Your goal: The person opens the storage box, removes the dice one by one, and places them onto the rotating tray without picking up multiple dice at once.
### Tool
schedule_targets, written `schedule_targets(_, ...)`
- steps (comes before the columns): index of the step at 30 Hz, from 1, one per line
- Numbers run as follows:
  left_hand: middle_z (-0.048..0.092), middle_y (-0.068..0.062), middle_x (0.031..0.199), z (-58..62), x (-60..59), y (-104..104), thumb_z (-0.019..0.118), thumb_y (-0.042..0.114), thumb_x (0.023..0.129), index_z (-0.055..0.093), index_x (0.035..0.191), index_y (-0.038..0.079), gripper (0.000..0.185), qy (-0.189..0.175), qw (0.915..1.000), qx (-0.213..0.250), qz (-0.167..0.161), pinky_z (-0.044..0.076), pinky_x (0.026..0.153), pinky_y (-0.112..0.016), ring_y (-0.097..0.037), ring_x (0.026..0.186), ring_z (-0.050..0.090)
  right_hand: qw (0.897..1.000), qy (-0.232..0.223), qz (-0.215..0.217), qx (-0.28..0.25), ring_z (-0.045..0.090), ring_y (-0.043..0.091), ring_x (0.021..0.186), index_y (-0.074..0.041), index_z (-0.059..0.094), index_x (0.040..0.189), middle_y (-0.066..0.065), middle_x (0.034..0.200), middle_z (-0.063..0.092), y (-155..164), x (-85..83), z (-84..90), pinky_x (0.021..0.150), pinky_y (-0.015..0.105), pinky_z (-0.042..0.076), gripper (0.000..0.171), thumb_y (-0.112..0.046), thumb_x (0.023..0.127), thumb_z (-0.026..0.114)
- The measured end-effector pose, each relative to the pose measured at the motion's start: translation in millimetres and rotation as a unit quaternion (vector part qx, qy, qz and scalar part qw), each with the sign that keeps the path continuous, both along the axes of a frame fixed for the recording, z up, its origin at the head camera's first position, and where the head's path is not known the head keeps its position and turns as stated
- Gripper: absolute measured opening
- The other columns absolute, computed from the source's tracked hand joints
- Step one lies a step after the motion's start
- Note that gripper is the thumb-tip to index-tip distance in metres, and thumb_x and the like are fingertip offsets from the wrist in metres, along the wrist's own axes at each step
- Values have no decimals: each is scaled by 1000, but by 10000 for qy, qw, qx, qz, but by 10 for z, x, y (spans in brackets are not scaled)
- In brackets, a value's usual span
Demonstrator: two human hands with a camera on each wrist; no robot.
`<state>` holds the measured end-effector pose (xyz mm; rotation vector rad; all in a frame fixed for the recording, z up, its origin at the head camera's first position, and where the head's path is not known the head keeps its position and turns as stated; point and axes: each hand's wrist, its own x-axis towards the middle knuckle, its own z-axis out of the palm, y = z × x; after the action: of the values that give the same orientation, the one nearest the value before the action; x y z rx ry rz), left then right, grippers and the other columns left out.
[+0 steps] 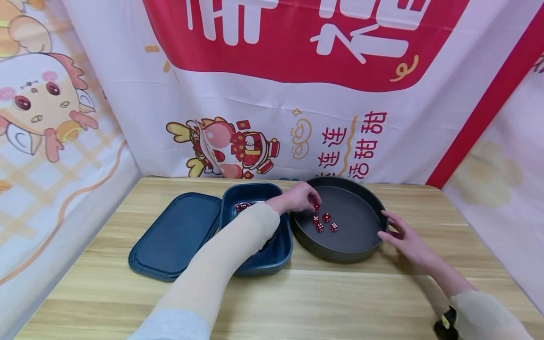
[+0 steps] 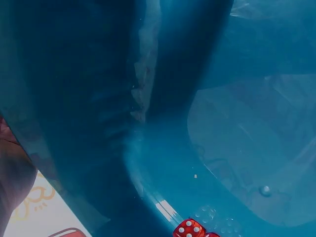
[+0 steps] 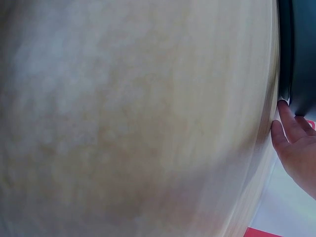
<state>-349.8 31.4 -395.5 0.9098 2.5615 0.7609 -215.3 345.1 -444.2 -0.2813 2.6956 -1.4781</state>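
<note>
Red dice: three on round dark metal pan [image 1: 340, 250]; one [image 1: 316, 207] pinched by left hand [image 1: 297, 197] at pan's 10 o'clock; several wait in blue plastic box [image 1: 272, 257]. Right hand [image 1: 403, 236], fingers straight, steadies rim, 3 o'clock.

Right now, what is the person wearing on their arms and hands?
Both hands are bare. The left arm wears a snug beige sleeve with a light grey cuff near the elbow; the right arm has a matching beige sleeve and a black-and-yellow device strapped beside it.

Matt metal pan [image 1: 340, 245], wood-grain table [image 1: 340, 302]
</note>
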Motion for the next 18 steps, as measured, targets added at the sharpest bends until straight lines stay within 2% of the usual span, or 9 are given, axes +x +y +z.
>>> schedule_targets(3,67,2,94,-6,-1,-2,72,7,88,72,110,8,22,-6,10000,9,-37,50,75,-20,-9,82,61,10000,-10,-3,8,33,57,129,-3,22,152,35,151,19,-9,1,0,99,54,35,67,-18,98,60)
schedule_targets(8,68,0,99,52,24,-75,71,7,89,71,113,7,24,-117,9998,155,-18,50,76,-21,-8,85,61,10000,27,8,58,34,57,128,-3,22,151,35,150,20,-32,-2,3,98,56,34,67,-18,98,60)
schedule_targets(11,68,-1,101,119,47,-155,71,6,89,70,114,7,25,-223,9991,364,39,50,77,-23,-9,86,62,10000,45,0,57,35,56,128,-2,23,151,35,150,21,-32,-2,-3,98,51,38,67,-18,98,60)
schedule_targets(14,68,-3,103,208,87,-261,70,6,90,70,114,7,24,-212,9981,573,1,51,78,-24,-10,87,62,10000,65,18,-3,35,57,127,-1,23,151,36,149,22,-24,-2,-11,96,40,43,66,-16,98,60)
schedule_targets(18,68,-4,105,340,165,-420,69,9,90,71,112,10,21,-85,9963,840,-165,51,79,-24,-11,89,62,10000,73,26,-4,34,57,127,0,22,150,37,149,22,-6,-6,-21,96,40,43,66,-16,98,60)
